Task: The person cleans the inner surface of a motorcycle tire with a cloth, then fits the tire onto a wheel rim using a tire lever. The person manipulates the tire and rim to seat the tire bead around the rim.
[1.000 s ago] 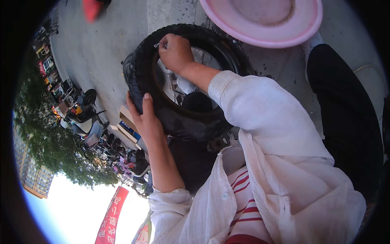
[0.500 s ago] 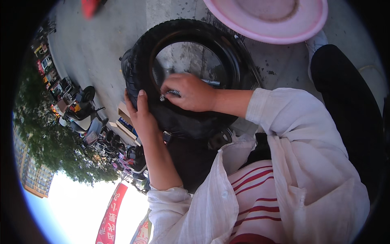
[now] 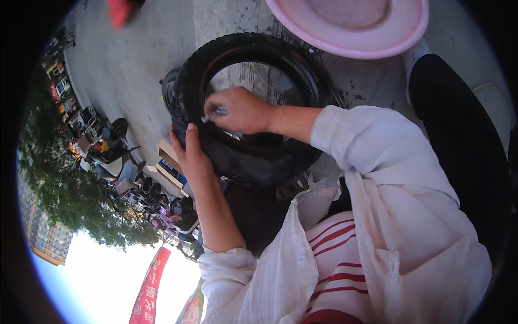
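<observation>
A black tyre point(image 3: 243, 167) with a treaded outer face stands tilted in front of me, and the ground shows through its open middle. My left hand point(image 3: 190, 148) grips the tyre's left side, with the thumb on the sidewall and the fingers round the tread. My right hand point(image 3: 240, 109) is closed round a small silver metal tool point(image 3: 219, 110). The tool's tip is close to the tyre's inner edge, just above my left thumb; I cannot tell whether it touches. My right fingers hide most of the tool, and motion blurs it.
A pink plastic basin point(image 3: 353, 46) stands on the concrete ground point(image 3: 145, 65) beyond the tyre, beside my dark trouser leg point(image 3: 453, 119). An open cardboard box point(image 3: 171, 164) lies left of my left forearm. Parked scooters point(image 3: 116, 156) line the far left. A blurred red object point(image 3: 120, 13) shows at the top.
My right hand has moved slightly up and left with the metal tool. The tyre sits a little lower in view, and my left hand keeps its grip on it.
</observation>
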Available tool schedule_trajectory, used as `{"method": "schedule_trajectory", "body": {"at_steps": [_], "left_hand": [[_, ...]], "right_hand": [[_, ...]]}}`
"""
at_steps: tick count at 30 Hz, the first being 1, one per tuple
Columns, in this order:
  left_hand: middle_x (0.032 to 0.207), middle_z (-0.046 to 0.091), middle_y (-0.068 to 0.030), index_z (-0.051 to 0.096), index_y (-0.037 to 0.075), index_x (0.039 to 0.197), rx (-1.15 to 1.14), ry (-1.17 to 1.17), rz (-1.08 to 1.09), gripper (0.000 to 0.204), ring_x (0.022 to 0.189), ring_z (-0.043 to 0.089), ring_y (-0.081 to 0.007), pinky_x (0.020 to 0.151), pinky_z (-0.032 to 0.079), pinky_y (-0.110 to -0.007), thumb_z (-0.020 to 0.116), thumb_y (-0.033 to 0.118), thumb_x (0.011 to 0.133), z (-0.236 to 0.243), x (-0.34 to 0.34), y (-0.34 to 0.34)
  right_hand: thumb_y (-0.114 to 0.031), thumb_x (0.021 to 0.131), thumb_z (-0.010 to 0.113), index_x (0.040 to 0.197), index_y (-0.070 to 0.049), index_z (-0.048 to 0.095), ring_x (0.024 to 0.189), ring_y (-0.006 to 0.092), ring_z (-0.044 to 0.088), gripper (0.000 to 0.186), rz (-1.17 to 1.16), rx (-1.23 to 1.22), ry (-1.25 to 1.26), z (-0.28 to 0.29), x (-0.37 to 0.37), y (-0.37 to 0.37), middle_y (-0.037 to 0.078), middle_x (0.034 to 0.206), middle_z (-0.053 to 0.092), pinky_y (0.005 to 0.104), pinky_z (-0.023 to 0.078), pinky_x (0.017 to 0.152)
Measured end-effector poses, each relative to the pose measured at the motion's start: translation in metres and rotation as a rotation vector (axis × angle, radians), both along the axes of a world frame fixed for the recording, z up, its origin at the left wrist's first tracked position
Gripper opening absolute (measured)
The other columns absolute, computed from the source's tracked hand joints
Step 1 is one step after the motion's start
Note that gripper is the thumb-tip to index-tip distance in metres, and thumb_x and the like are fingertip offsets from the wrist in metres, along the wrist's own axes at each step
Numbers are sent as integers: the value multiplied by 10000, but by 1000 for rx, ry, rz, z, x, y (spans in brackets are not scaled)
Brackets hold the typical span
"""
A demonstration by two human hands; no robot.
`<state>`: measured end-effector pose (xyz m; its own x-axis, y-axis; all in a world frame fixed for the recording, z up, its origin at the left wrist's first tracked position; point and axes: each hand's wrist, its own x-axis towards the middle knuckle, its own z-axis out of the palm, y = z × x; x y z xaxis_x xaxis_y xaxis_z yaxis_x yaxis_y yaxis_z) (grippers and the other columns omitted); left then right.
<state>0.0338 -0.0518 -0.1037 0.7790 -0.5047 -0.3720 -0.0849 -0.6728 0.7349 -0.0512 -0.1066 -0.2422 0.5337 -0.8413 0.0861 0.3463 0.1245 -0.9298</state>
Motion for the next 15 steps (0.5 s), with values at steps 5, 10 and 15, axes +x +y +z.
{"method": "schedule_trajectory", "body": {"at_steps": [5,10,15], "left_hand": [[1315,597,-153,367,51,1527,-5,40,21,654,1121,626,-232,903,536,-332,654,232,968,-1,9,-2],[1327,587,-151,363,51,1531,-9,-2,-2,662,1122,619,-230,913,532,-330,653,237,966,0,-2,-5],[1326,580,-147,366,42,1528,8,-77,-56,670,1094,614,-219,915,527,-319,664,231,959,0,-15,-12]], "right_hand": [[-110,819,668,934,-15,685,935,370,672,150,216,-60,-73,2,-46,29,183,962,685,443,531,825],[-83,836,672,922,-22,653,912,374,664,107,-210,10,18,9,5,10,170,912,677,438,527,801],[-126,816,681,865,-30,693,896,408,680,109,-511,315,457,-53,51,-69,211,910,702,479,552,808]]}}
